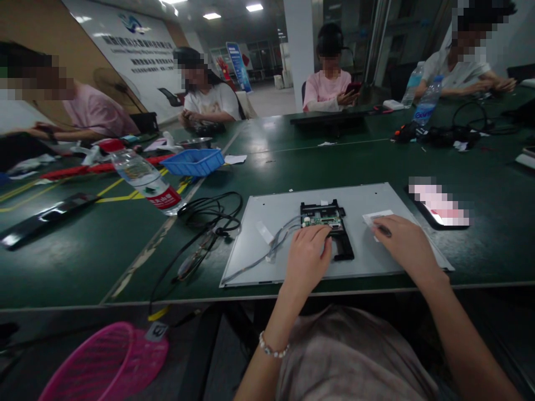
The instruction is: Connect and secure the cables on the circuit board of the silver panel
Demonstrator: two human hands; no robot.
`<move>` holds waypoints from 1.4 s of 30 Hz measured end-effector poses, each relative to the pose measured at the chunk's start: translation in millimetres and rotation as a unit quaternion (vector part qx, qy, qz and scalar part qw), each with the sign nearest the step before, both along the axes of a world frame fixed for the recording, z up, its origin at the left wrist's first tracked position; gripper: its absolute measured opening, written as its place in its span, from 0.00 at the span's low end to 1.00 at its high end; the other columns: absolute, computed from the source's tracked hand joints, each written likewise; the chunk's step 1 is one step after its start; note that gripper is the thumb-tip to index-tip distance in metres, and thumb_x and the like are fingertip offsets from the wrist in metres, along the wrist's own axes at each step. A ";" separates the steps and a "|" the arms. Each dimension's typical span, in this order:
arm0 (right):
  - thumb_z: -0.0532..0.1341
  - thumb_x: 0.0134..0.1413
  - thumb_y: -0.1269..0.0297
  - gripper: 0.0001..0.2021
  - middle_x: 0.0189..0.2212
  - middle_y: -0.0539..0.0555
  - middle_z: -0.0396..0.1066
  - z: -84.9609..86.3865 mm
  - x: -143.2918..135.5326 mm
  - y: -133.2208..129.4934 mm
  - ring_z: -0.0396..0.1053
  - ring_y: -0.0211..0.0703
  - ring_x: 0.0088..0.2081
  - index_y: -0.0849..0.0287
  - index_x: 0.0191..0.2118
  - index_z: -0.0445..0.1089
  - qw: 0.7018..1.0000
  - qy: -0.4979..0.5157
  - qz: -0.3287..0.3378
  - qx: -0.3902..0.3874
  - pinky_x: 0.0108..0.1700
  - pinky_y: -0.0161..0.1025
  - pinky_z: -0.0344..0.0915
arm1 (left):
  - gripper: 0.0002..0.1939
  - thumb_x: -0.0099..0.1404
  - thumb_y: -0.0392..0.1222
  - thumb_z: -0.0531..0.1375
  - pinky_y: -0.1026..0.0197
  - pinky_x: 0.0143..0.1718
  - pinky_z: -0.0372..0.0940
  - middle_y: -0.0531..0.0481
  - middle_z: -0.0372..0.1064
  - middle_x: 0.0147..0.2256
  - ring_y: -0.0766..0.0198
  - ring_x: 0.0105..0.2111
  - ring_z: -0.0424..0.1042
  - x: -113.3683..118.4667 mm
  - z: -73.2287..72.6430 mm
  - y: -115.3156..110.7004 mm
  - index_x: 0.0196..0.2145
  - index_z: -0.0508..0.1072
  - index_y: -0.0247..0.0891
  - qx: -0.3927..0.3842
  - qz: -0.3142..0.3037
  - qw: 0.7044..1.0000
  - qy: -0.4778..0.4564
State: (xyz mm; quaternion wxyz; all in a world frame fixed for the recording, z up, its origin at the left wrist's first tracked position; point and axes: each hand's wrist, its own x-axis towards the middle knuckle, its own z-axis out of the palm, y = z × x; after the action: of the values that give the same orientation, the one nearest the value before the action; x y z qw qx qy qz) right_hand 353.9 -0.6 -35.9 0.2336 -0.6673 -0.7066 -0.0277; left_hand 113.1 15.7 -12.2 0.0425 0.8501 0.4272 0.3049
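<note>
A flat silver-grey panel (288, 267) lies on the table in front of me. On its middle rests a black plastic bracket (345, 245) with a small green circuit board (324, 221), from which grey cables (267, 256) run left. My left hand (308, 250) is curled over the bracket's left part at the board's lower edge, hiding what lies beneath its fingers. To the right, my right hand (399, 239) is closed around a small dark thing (383, 229) that I cannot make out. Its fingertips are over a white slip (371, 217) on the panel.
Right of the panel lies a lit phone (438, 206). At left are a black cable (217, 211), glasses (194, 262), a water bottle (146, 181) and a blue tray (196, 162). A pink basket (121, 356) is below the table edge. Several people sit around the table.
</note>
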 end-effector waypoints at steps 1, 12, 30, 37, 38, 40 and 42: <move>0.56 0.59 0.62 0.11 0.42 0.57 0.75 0.8 -0.8 0.2 0.71 0.50 0.44 0.59 0.43 0.73 1.000 -0.004 0.001 -0.002 0.45 0.44 0.65 | 0.12 0.68 0.36 0.53 0.52 0.53 0.61 0.47 0.71 0.48 0.58 0.49 0.68 -0.2 -0.1 -0.5 0.48 0.70 0.38 -0.001 0.001 1.000 -0.007; 0.52 0.61 0.68 0.13 0.37 0.59 0.76 10.2 -6.6 3.5 0.73 0.50 0.38 0.59 0.38 0.75 0.995 -0.098 -0.021 -0.015 0.36 0.43 0.64 | 0.12 0.67 0.35 0.54 0.52 0.53 0.62 0.48 0.72 0.47 0.58 0.49 0.69 -1.0 -0.9 -0.2 0.48 0.70 0.39 -0.003 0.001 1.000 -0.015; 0.53 0.63 0.69 0.12 0.41 0.56 0.76 2.6 -36.4 2.9 0.73 0.46 0.40 0.58 0.43 0.74 0.995 -0.029 0.085 0.037 0.41 0.40 0.66 | 0.12 0.67 0.35 0.54 0.51 0.53 0.61 0.46 0.71 0.47 0.58 0.49 0.68 -0.4 -0.4 -1.7 0.48 0.69 0.38 0.003 -0.004 1.000 -0.011; 0.53 0.62 0.70 0.12 0.40 0.56 0.77 7.5 -44.8 2.8 0.74 0.46 0.40 0.56 0.43 0.73 0.995 -0.049 0.087 0.012 0.39 0.39 0.67 | 0.13 0.67 0.35 0.53 0.50 0.55 0.59 0.46 0.70 0.48 0.58 0.51 0.67 -0.1 1.0 -2.6 0.49 0.69 0.38 -0.004 -0.012 1.000 0.015; 0.53 0.62 0.70 0.12 0.41 0.56 0.77 6.9 -45.0 2.9 0.74 0.46 0.40 0.56 0.44 0.73 0.995 -0.043 0.091 0.011 0.40 0.39 0.67 | 0.13 0.68 0.35 0.53 0.50 0.55 0.59 0.46 0.70 0.49 0.58 0.51 0.67 0.0 1.2 -2.8 0.49 0.69 0.38 -0.005 -0.012 1.000 0.017; 0.53 0.62 0.70 0.13 0.43 0.56 0.76 4.6 -44.5 3.2 0.74 0.46 0.42 0.56 0.45 0.73 0.995 -0.025 0.098 0.011 0.42 0.40 0.68 | 0.13 0.68 0.35 0.53 0.50 0.56 0.58 0.46 0.70 0.49 0.58 0.51 0.67 0.1 1.2 -3.2 0.49 0.69 0.39 -0.004 -0.009 1.000 0.019; 0.52 0.62 0.70 0.13 0.45 0.56 0.76 1.8 -43.3 3.9 0.74 0.47 0.43 0.56 0.46 0.73 0.994 0.001 0.104 0.012 0.44 0.42 0.68 | 0.13 0.68 0.35 0.53 0.50 0.56 0.58 0.46 0.70 0.49 0.58 0.51 0.67 -0.2 1.1 -3.6 0.49 0.69 0.39 -0.001 -0.006 1.000 0.022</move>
State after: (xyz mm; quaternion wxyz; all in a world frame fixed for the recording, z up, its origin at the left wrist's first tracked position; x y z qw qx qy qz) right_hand 310.5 3.3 -34.1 0.2443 -0.5871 -0.7717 -0.0112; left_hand 113.0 12.1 -11.2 0.0358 0.8589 0.4236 0.2857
